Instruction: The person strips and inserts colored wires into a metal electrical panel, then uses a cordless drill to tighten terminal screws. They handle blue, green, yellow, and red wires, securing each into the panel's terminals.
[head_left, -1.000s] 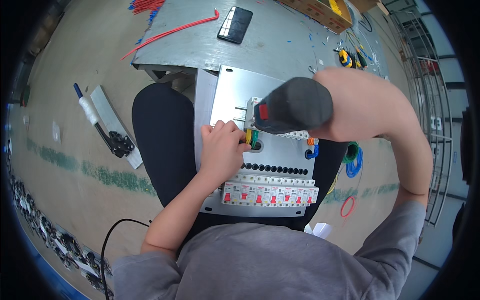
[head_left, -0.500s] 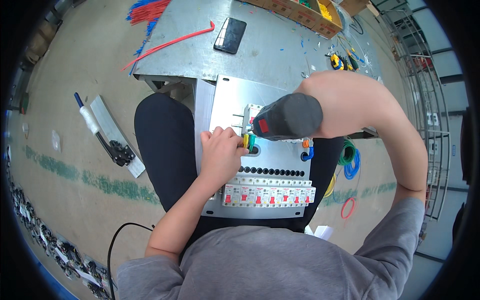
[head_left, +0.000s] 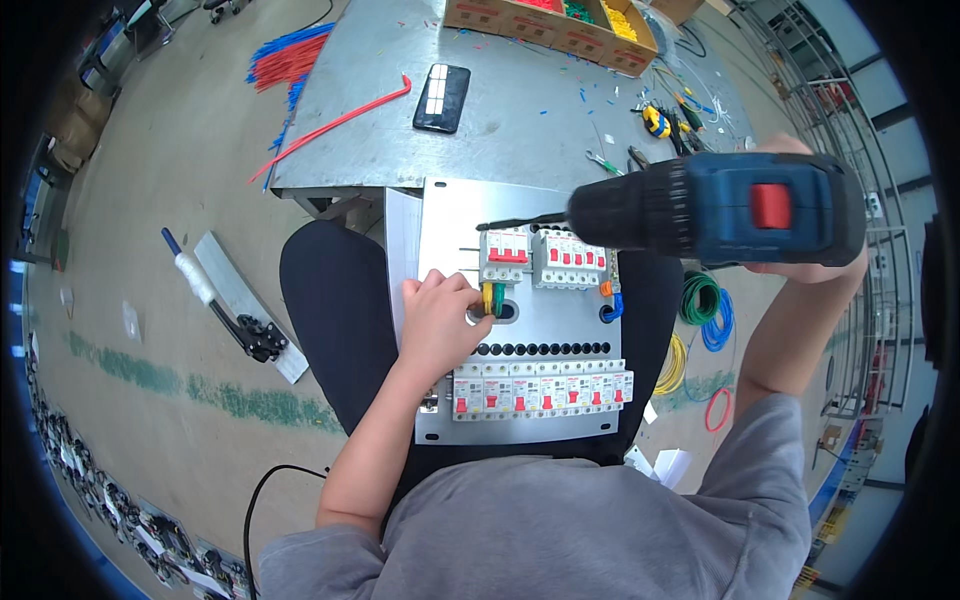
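A metal mounting plate (head_left: 455,220) lies across my lap, carrying a three-switch circuit breaker (head_left: 506,256), another group of breakers (head_left: 570,258) to its right and a long row of breakers (head_left: 540,392) near me. My left hand (head_left: 438,318) is closed, its fingertips pinching yellow and green wires (head_left: 493,298) just below the three-switch breaker. In my right hand (head_left: 812,272) is a blue and black cordless drill (head_left: 700,210), held level above the plate's right side. Its long bit (head_left: 525,221) points left over the breaker's top edge; whether it touches is unclear. The drill hides most of that hand.
On the metal table (head_left: 380,160) ahead are a phone (head_left: 441,98), a red cable (head_left: 340,130), a divided cardboard box (head_left: 550,40) and hand tools (head_left: 665,125). A crimping tool (head_left: 235,320) lies on the floor at left. Wire coils (head_left: 700,300) lie at right.
The drill has lifted off the three-switch breaker and swung from upright to level, moving right with my right hand. The breakers beneath show now. My left hand keeps its pinch on the wires.
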